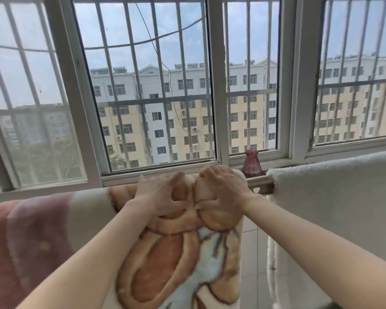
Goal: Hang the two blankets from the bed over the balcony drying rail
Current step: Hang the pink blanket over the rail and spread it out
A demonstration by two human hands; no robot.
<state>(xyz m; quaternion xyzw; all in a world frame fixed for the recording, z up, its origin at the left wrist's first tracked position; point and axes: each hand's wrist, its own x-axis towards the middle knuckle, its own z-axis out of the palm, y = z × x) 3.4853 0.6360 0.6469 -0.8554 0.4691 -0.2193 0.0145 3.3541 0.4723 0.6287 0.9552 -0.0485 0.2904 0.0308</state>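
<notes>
Balcony rail [260,185] | patterned blanket [176,253] draped along — left hand [158,195], right hand [223,190] flat

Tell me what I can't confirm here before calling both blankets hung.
Head view:
Lower hems of patterned blanket and white blanket: cut off by bottom edge.
Far-side drape: hidden behind the folds.
Rail: mostly covered by fabric.
Fabric under left hand and right hand: hidden by palms.

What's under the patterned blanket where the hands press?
Presumably the drying rail: a bare stretch shows beside the patterned blanket. Under the left hand and right hand it is covered.
</notes>
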